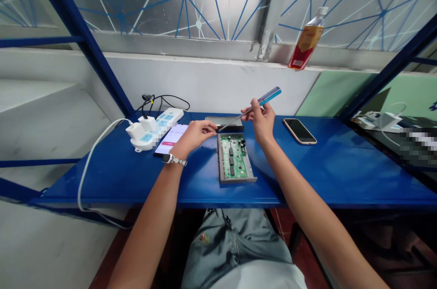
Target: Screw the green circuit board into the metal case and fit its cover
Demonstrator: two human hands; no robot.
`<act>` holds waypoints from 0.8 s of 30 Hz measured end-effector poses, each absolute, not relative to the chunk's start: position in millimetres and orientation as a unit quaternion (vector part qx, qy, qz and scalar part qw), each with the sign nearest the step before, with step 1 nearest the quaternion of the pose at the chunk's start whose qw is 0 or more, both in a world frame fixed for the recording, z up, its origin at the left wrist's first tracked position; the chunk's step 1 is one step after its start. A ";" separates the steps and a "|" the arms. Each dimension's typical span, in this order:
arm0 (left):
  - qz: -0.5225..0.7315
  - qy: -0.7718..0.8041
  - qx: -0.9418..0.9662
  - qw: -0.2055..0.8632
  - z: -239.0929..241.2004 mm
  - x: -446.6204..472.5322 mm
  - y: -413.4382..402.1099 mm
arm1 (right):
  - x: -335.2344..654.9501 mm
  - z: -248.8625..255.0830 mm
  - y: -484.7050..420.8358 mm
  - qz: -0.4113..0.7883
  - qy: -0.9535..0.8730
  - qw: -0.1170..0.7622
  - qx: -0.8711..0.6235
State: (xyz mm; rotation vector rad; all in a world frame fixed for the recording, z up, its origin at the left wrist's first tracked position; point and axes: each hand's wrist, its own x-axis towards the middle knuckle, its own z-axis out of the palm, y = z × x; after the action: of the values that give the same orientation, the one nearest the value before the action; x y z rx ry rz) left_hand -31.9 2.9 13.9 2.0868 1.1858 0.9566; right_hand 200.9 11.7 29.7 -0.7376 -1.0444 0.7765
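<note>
Over circuit board (pixel 235 160), right hand (pixel 262 121) on screwdriver (pixel 271 95), left hand (pixel 196 135) at tip

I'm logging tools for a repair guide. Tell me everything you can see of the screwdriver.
The screwdriver has a translucent blue handle, seemingly plastic, and a long thin metal shaft. It slants from the raised handle at upper right down-left to its tip, in the air above the blue table. The right hand pinches it where handle meets shaft; the fingertips of the left hand seem to meet the tip, beyond the far end of the open circuit-board case.
</note>
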 end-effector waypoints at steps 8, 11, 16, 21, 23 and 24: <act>0.365 0.423 0.783 0.274 3.2 -16.1 4.7 | 194.1 51.8 11.7 0.311 -0.531 0.717 -0.328; 0.363 0.425 0.789 0.256 -0.6 -10.3 7.1 | 189.2 61.3 7.6 0.299 -0.553 0.706 -0.326; 0.356 0.434 0.792 0.239 -1.8 -7.5 8.4 | 185.4 68.6 4.3 0.290 -0.572 0.700 -0.314; 0.358 0.431 0.793 0.239 -3.2 -9.9 8.9 | 184.0 65.7 4.2 0.272 -0.588 0.692 -0.319; 0.357 0.427 0.797 0.234 -4.3 -9.8 9.3 | 183.1 64.1 4.3 0.259 -0.593 0.689 -0.326; 0.356 0.425 0.799 0.231 -4.6 -9.6 9.3 | 182.7 63.3 4.5 0.253 -0.598 0.686 -0.329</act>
State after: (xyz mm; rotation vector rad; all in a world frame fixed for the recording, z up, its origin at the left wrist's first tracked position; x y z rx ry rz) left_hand -9.6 9.3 -4.6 2.1978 1.1681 0.9801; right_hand 182.7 4.5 63.3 -0.7376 -1.3393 0.5659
